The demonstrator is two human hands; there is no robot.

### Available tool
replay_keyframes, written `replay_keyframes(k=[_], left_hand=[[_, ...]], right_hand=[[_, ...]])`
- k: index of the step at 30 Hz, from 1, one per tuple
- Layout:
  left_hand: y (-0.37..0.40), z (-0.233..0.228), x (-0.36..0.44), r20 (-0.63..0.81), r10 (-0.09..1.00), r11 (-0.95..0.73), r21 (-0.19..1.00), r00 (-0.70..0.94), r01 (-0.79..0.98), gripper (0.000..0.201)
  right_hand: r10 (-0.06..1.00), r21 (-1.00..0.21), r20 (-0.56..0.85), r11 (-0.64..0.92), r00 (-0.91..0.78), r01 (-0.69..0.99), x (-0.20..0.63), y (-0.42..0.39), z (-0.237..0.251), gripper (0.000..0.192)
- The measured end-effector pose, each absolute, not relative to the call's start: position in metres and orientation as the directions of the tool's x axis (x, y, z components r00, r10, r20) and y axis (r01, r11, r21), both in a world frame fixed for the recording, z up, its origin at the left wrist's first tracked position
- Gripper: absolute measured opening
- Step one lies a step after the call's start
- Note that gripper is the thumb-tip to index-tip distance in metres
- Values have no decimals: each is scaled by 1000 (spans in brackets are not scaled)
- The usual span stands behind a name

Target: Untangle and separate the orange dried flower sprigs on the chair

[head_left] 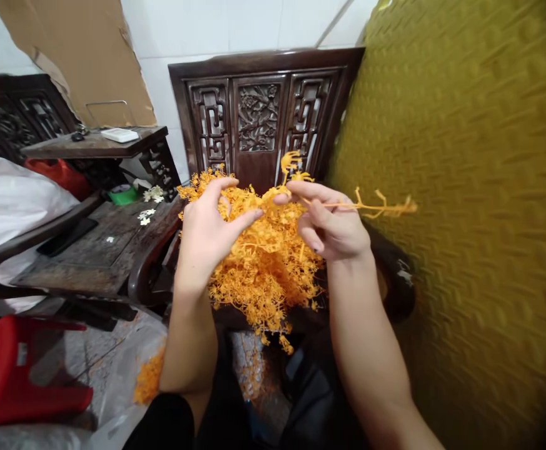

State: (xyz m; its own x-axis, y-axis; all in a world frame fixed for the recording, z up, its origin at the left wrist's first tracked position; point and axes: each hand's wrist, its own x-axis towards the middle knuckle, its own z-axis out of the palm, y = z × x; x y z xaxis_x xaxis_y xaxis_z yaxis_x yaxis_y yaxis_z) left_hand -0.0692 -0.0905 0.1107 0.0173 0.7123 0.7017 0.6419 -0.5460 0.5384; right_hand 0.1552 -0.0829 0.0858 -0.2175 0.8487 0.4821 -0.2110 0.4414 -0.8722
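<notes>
Between thumb and fingers, my right hand point(333, 219) pinches a thin orange plastic flower stem point(380, 206). Its branched end sticks out to the right, and small orange blossoms point(292, 164) rise at its other end, left of the fingertips. My left hand point(213, 225) is held with thumb and forefinger apart, and nothing shows in its grip. Below both hands spreads a large heap of orange plastic flowers point(263, 275) on a dark wooden chair. Some of the heap is hidden behind the hands.
A carved chair back point(258, 112) stands behind the heap. The right side is filled by a yellow textured panel point(470, 187). At left are a wooden chair with green tape point(124, 195), a red stool point(15, 375) and a clear bag point(127, 369) with orange pieces.
</notes>
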Motion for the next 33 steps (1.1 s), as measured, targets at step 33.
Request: replay_keyframes(k=[33], left_hand=[[-109, 116, -67, 429, 834, -537, 479, 348, 695, 16]], right_hand=[[508, -558, 829, 732, 234, 391, 185, -66, 77, 68]])
